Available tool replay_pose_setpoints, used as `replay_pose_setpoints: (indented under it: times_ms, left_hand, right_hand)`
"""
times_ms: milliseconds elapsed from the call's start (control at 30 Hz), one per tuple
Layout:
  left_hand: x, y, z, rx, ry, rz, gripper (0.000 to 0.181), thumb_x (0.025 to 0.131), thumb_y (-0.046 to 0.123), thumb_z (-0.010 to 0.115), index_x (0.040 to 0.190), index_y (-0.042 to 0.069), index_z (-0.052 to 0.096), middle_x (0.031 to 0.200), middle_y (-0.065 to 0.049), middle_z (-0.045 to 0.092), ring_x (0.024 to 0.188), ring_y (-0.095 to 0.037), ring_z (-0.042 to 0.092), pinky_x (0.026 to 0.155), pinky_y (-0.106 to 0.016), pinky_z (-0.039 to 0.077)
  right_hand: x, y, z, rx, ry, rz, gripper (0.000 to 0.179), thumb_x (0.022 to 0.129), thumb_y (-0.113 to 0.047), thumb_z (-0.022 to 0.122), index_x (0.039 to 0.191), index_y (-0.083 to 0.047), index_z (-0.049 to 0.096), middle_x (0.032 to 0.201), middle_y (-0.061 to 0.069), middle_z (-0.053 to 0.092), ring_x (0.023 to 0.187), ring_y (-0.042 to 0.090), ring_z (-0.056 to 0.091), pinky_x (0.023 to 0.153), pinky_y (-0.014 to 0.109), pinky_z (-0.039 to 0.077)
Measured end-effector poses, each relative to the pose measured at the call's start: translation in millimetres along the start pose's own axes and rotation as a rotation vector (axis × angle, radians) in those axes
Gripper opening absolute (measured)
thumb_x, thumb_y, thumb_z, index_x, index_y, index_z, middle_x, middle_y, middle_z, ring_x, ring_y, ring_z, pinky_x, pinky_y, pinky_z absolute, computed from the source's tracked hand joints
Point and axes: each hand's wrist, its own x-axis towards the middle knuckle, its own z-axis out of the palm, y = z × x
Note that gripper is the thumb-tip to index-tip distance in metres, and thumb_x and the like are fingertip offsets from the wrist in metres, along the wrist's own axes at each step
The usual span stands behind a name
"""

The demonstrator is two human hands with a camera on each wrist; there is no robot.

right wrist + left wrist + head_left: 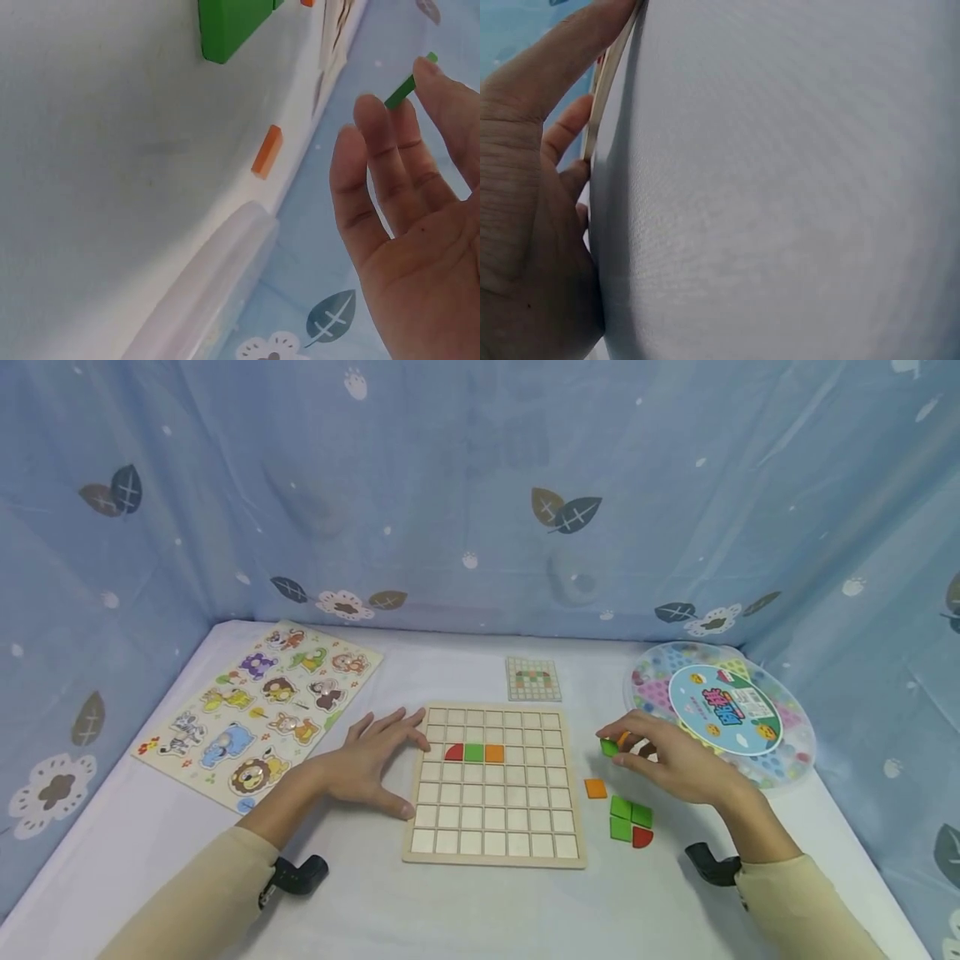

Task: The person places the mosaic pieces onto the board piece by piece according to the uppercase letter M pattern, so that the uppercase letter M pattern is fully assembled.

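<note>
1. Head view: we see the right hand (671, 762) pinching a green tile (609, 747), just right of the gridded board (494, 817).
2. Left hand (371, 764), fingers spread, touches the board's left edge.
3. We note the held tile thin, edges straight, tilted; board pale, wood-like, square-celled; white cloth (480, 910) beneath.

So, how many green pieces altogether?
5: one piece on the grid board, one held piece in the right hand, three pieces beside a red quarter. Hands may hide others.

Left grip (536, 202) against a pale, probably wooden board edge (610, 79)
</note>
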Motion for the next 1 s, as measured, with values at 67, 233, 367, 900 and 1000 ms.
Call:
replay_pose_setpoints:
  times_ms: [67,233,367,900,1000]
  left_hand:
    - [-0.5,-0.9,0.7,0.007,-0.003,-0.004,0.087,0.066,0.069,0.085,0.135,0.030,0.048,0.173,-0.005,0.012,0.159,-0.037,0.005,0.120,-0.070,-0.005]
    - [-2.9,-1.8,0.7,0.009,-0.022,-0.013,0.087,0.066,0.069,0.085,0.135,0.031,0.048,0.173,-0.003,0.012,0.159,-0.036,0.004,0.120,-0.069,-0.006]
    - [-2.5,-0.5,0.4,0.005,-0.032,-0.018,0.087,0.066,0.069,0.085,0.136,0.032,0.048,0.174,-0.002,0.011,0.159,-0.034,0.003,0.120,-0.068,-0.007]
    - [0.2,0.6,-0.7,0.015,-0.017,-0.004,0.085,0.067,0.068,0.085,0.134,0.030,0.048,0.173,-0.005,0.012,0.159,-0.038,0.005,0.119,-0.071,-0.004]
    - [-0.5,0.7,-0.2,0.006,-0.014,-0.008,0.086,0.067,0.068,0.085,0.135,0.031,0.047,0.174,-0.005,0.012,0.159,-0.038,0.004,0.119,-0.071,-0.005]
  right_hand:
    - [0.4,1,3,0.016,0.007,-0.001,0.034,0.095,-0.006,0.072,0.129,-0.009,0.065,0.116,-0.008,0.064,0.098,0.013,0.063,0.084,0.031,0.059]
    - [4.1,1,10,0.041,0.024,-0.028,0.031,0.096,-0.006,0.070,0.127,-0.009,0.066,0.118,-0.006,0.066,0.099,0.013,0.064,0.085,0.033,0.059]
    - [10.3,-2,9,0.046,0.039,-0.060,0.032,0.096,-0.005,0.070,0.127,-0.013,0.066,0.120,-0.005,0.066,0.098,0.011,0.065,0.083,0.033,0.059]
    - [34.3,-22,13,0.074,-0.003,-0.113,0.029,0.099,-0.012,0.069,0.127,-0.016,0.064,0.124,-0.004,0.063,0.100,0.013,0.065,0.084,0.032,0.058]
    - [40.1,-24,13,0.072,-0.011,-0.120,0.028,0.099,-0.012,0.069,0.127,-0.014,0.064,0.124,-0.003,0.063,0.100,0.014,0.065,0.085,0.033,0.059]
